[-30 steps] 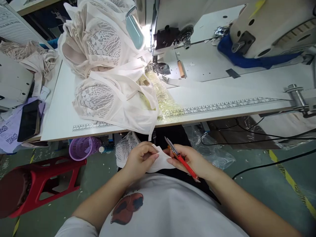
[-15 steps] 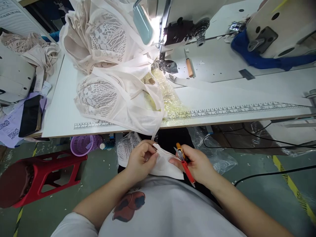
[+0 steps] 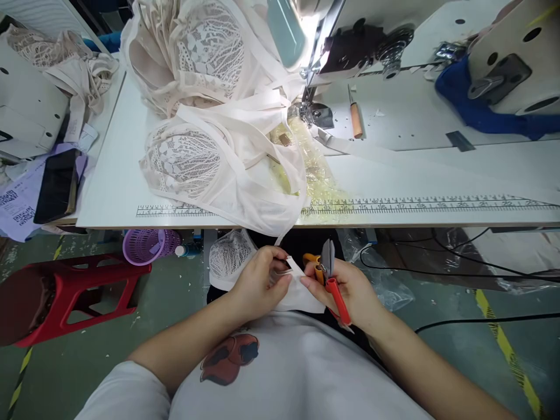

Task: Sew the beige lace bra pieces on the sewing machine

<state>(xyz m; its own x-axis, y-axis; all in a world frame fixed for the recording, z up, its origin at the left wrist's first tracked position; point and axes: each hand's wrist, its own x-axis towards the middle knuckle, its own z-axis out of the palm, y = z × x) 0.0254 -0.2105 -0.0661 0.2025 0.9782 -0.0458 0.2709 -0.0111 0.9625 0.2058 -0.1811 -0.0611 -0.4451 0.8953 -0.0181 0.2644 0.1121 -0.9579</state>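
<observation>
In my lap lies a white bra (image 3: 306, 300) with a lace cup (image 3: 230, 259), partly covered by my hands. My left hand (image 3: 262, 280) is closed, pinching a narrow white end of it between thumb and fingers. Close by on the right, my right hand (image 3: 356, 289) is wrapped round a pair of scissors (image 3: 335, 289) with red and orange handles. Their grey blades point up, away from the fabric. The right thumb and fingertip also meet at the bra's edge. A second lace bra (image 3: 184, 160) rests on the table above, one strap hanging over the edge.
The white sewing table (image 3: 118, 192) has a printed ruler along its front. A sewing machine foot (image 3: 308, 105), a wooden-handled tool (image 3: 355, 116) and a bra stack (image 3: 210, 52) are on it. Left are a phone (image 3: 56, 185), purple basket (image 3: 149, 248) and red stool (image 3: 94, 294).
The scissors have turned in my right hand, blades swinging from leftward to upward. My right fingertips have closed in on the fabric beside my left hand. The whole view has shifted slightly.
</observation>
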